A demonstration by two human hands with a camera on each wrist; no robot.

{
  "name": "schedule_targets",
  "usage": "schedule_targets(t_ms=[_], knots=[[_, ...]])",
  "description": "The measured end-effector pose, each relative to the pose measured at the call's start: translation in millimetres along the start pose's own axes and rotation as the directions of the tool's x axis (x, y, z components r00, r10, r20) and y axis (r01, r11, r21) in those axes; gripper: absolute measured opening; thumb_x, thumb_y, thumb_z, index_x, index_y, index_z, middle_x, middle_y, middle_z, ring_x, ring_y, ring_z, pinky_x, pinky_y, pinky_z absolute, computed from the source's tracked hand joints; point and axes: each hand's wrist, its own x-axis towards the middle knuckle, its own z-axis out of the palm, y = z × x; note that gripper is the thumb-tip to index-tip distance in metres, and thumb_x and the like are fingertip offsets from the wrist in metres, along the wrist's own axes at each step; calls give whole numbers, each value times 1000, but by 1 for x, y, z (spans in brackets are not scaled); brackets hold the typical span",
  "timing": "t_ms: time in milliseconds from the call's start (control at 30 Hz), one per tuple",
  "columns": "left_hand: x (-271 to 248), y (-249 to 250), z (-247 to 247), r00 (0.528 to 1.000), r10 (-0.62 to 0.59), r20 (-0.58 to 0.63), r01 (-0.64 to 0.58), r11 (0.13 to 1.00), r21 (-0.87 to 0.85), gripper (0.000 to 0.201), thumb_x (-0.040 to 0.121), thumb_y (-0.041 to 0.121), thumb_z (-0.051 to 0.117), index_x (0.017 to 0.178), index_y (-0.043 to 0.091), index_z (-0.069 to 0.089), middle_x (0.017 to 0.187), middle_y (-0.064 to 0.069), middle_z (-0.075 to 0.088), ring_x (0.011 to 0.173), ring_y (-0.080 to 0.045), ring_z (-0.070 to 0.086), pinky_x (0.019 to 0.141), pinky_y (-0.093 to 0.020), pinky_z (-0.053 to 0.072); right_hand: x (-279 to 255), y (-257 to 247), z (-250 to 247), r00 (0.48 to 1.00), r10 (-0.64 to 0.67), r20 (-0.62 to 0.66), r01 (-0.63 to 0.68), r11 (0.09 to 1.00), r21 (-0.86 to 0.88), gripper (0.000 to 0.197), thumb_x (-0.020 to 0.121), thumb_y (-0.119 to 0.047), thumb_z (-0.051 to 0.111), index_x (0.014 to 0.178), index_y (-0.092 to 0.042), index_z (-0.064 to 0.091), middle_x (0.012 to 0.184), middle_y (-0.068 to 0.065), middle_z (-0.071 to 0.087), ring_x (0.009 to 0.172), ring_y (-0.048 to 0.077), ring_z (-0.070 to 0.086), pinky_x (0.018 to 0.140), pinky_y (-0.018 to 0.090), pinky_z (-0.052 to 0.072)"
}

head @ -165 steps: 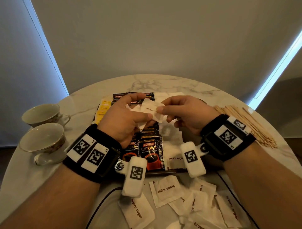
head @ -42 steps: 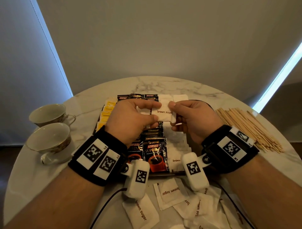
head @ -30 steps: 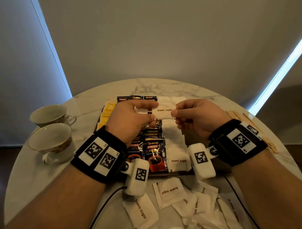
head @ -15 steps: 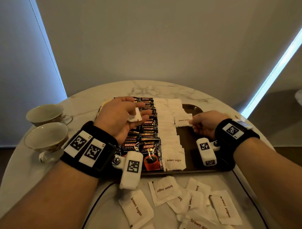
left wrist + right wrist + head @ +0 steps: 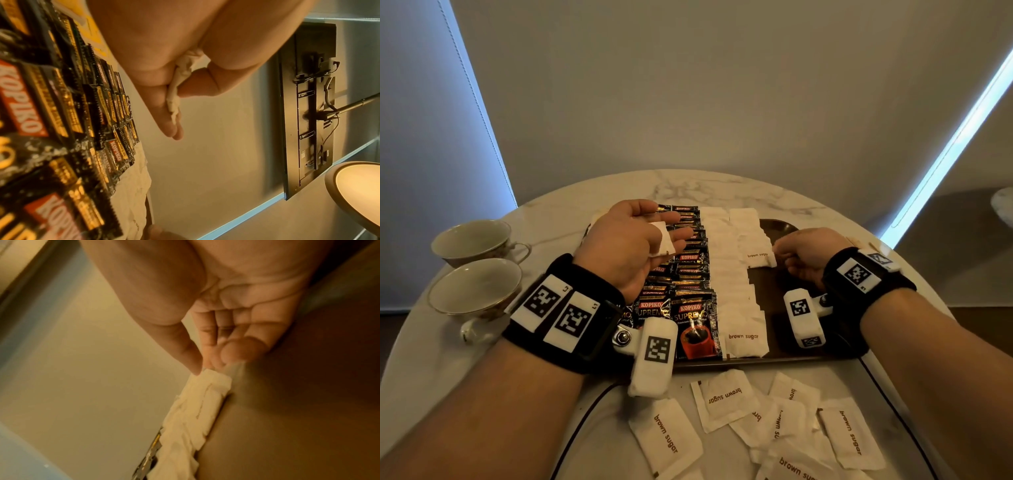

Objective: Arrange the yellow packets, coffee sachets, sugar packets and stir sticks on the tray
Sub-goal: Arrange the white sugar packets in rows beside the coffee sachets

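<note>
A: Head view, relative to the tray (image 5: 777, 228)?
B: Left grip (image 5: 631, 245) over the coffee sachets (image 5: 690, 270), pinching spare sugar packets (image 5: 662, 238). Right grip (image 5: 803, 257) pinches one sugar packet (image 5: 756, 255) ending the tray's second white row.
A: Left wrist?
B: Crumpled packets between thumb and fingers (image 5: 162, 100).
A: Right wrist?
B: Fingertips (image 5: 192, 363) on the packet's corner.

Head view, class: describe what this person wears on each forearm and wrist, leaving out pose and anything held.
Bare forearms, no sleeves. Each wrist has a wide black band with white square-coded tags. A white boxy camera, also coded, hangs from each band on a metal joint. A dark cable trails below the left one.
</note>
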Motion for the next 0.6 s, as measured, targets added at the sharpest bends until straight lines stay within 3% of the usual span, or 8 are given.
schedule_targets(t_ms=[67,167,333,400,500,600], knots=[[0,-1,0,1000,9,14,-9,1000,11,63,81,-34,33,128,6,50,121,-19,68,97,-33,77,83,-40,65,-2,-3,3,995,-101,6,101,995,28,9,89,-5,73,98,-5,74,85,12,66,65,17,58,73,34,56],[1,-3,-1,999,7,34,-8,1000,24,68,79,-35,33,130,7,51,122,-18,69,102,-32,76,83,-38,64,-7,-11,14,978,-170,124,159,983,89,5,91,0,69,94,0,73,81,14,66,64,19,62,72,35,60],[1,-7,0,998,-7,59,4,999,46,69,79,-36,33,127,8,55,124,-16,70,106,-29,75,86,-38,63,-4,-14,21,976,-41,214,32,998,45,15,96,-4,64,107,3,70,101,19,72,85,25,69,93,41,59],[1,-8,0,996,-10,89,3,997,71,69,80,-36,33,124,11,57,126,-16,69,108,-28,74,87,-37,63,-7,-15,19,974,-86,208,68,993,93,17,95,-5,66,109,3,70,94,18,69,78,23,67,84,38,59],[-2,-10,1,991,-3,137,-10,995,96,69,82,-37,37,124,13,59,129,-16,67,105,-28,75,87,-37,63,-22,-22,18,937,-234,260,183,961,207,10,93,-8,69,100,-3,74,88,12,67,65,18,60,58,29,50],[-5,-11,4,983,-29,180,9,994,108,74,85,-34,39,134,19,56,135,-13,63,101,-35,76,80,-42,65,-42,-30,27,876,-370,309,320,926,202,5,90,-18,76,93,-15,78,79,1,63,62,11,50,52,25,39]])
